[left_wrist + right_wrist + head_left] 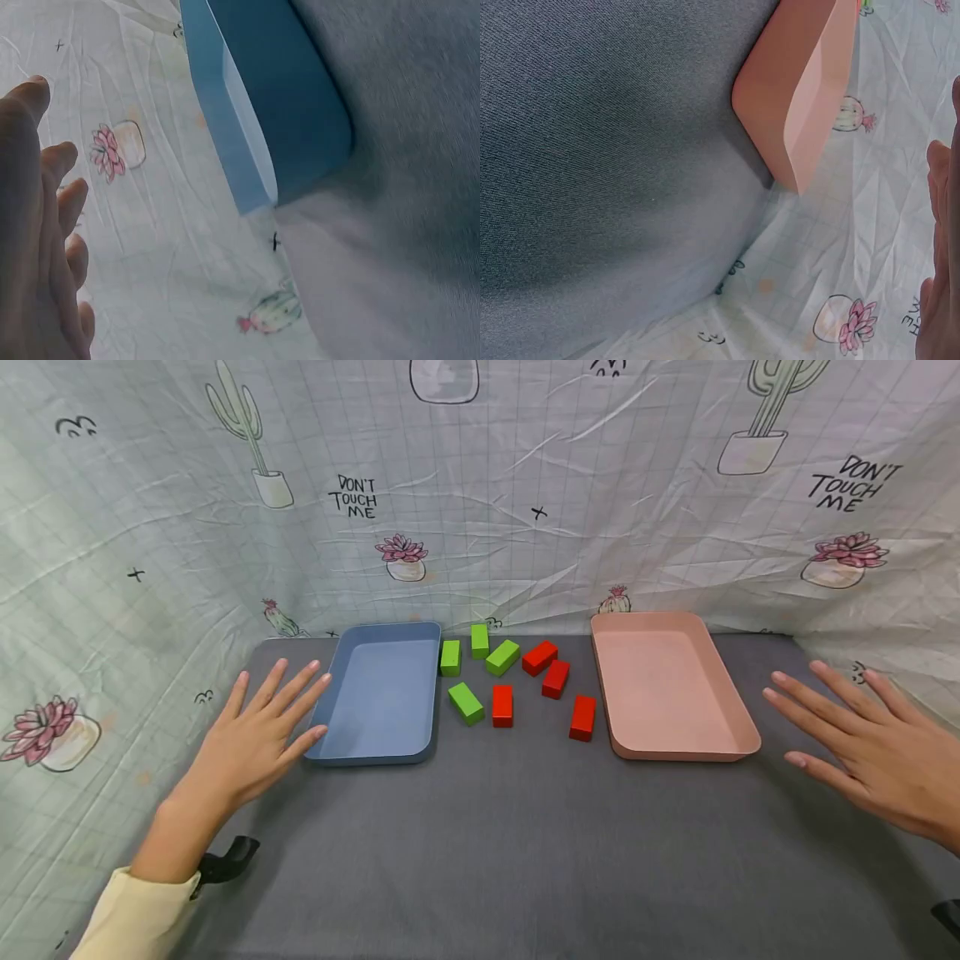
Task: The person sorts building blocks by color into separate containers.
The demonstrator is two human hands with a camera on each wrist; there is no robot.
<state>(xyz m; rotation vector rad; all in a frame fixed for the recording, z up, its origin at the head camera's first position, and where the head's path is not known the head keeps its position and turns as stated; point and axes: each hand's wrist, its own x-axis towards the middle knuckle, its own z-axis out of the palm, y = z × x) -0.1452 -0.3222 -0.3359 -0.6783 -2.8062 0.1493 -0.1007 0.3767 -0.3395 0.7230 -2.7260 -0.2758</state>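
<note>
Spread-fingered left hand (257, 739) and right hand (873, 752) hovered near blue tray (382, 697) and pink tray (673, 685), both lengthwise front-to-back; between, blocks (502, 707) pointed variously.

Left hand (253, 742) hangs raised, back upward; fingers straight and fanned, thumb apart on the inner side. Left wrist (182, 821) slants forward and inward behind it. Right hand (876, 747) mirrors this: raised, fingers spread and angled inward, thumb splayed. Both hands stand well apart.
</note>
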